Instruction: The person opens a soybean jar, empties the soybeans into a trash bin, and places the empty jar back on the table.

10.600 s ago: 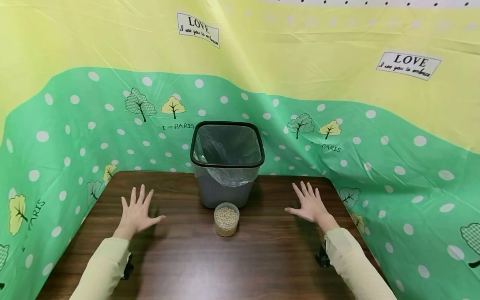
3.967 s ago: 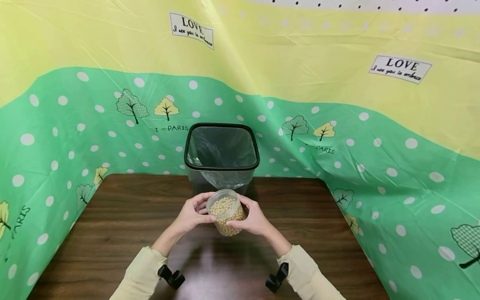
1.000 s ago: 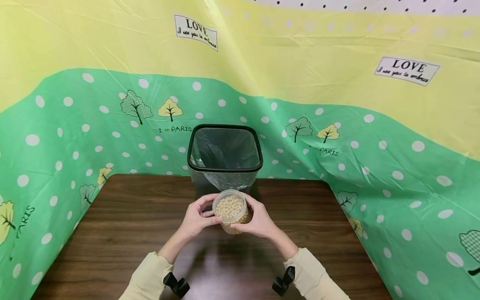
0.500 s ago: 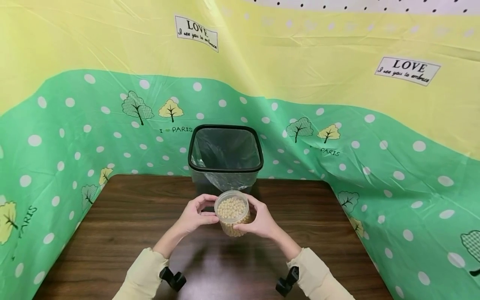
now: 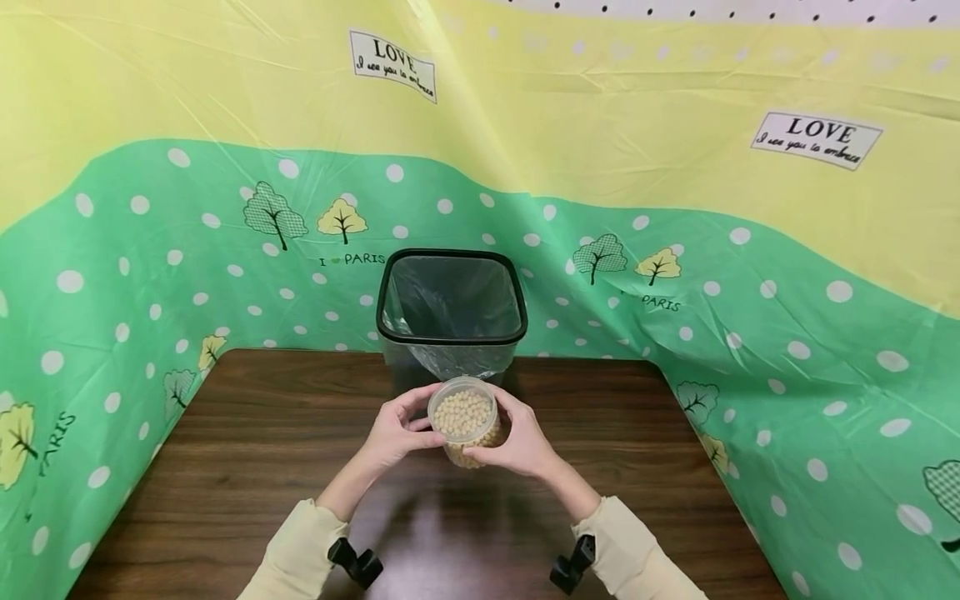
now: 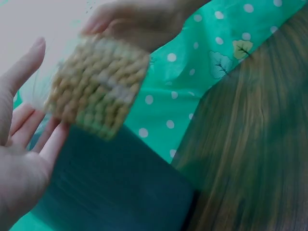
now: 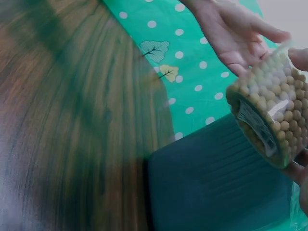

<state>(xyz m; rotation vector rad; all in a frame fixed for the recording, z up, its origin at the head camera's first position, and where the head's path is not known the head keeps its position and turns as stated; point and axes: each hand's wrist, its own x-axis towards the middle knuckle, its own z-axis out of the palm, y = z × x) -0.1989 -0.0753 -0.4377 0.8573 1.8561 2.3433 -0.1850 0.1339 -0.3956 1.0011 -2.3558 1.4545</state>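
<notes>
A clear plastic jar [image 5: 472, 454] without a lid, nearly full of round pale-tan dried beans [image 5: 462, 414], is held up off the table between both hands. My right hand [image 5: 521, 437] grips its right side, thumb across the front. On the other side, my left hand [image 5: 393, 429] has its fingers against the jar wall and its thumb near the rim. The jar leans a little, and its labelled underside shows in the right wrist view. Just behind it stands a grey trash bin [image 5: 452, 341] with a black rim and a clear plastic liner [image 5: 461, 358].
The dark wood-grain table [image 5: 247, 442] reaches back to a green and yellow patterned curtain [image 5: 330, 183] along the back and sides. A black wrist camera [image 5: 356, 564] is strapped below the left sleeve, another wrist camera [image 5: 572, 564] below the right.
Over ten seconds ago the jar stood on the table with both hands spread apart; later both held it raised. In the last half second the jar rises slightly and the left thumb comes onto its rim.
</notes>
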